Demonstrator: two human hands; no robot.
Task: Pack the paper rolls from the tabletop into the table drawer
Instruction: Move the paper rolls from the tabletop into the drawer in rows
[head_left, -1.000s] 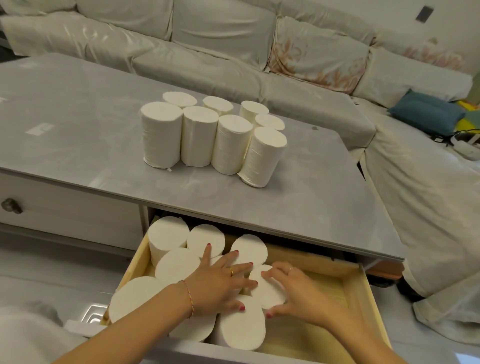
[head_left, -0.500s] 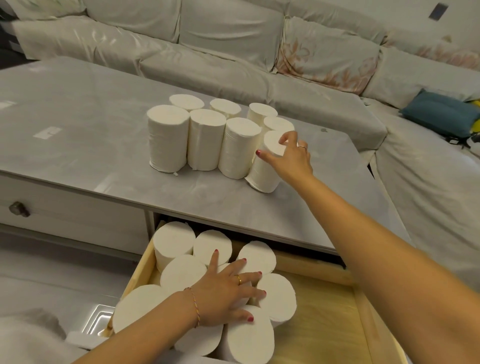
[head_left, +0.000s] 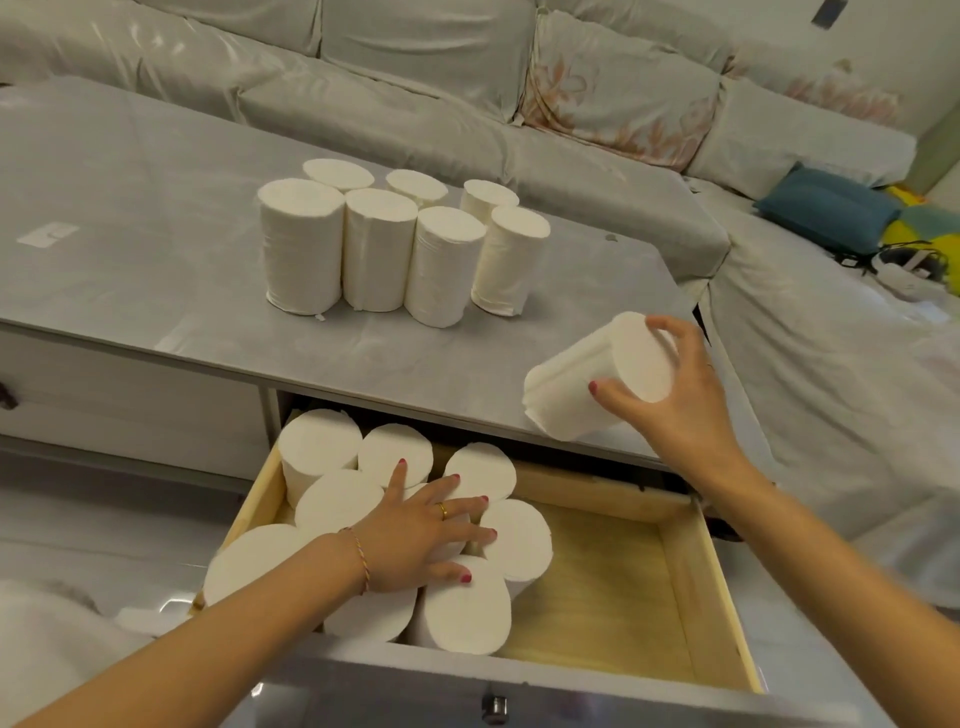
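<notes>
Several white paper rolls (head_left: 379, 249) stand upright in a cluster on the grey tabletop (head_left: 156, 171). My right hand (head_left: 680, 400) holds one tilted paper roll (head_left: 582, 384) by its end, above the table's front right edge. Below, the wooden drawer (head_left: 691, 571) is pulled out. Several rolls (head_left: 467, 608) stand packed in its left half. My left hand (head_left: 421, 535) lies flat on top of them with fingers spread. The drawer's right half shows bare wood.
A grey covered sofa (head_left: 415, 88) wraps around the table's far and right sides, with a blue cushion (head_left: 826, 208) on the right. A shut drawer front (head_left: 130, 395) lies left of the pulled-out one. The drawer knob (head_left: 493, 706) is at the bottom edge.
My right hand left the drawer, reached the rightmost roll on the table, and has lifted it toward the front right edge. My left hand has stayed on the drawer's rolls.
</notes>
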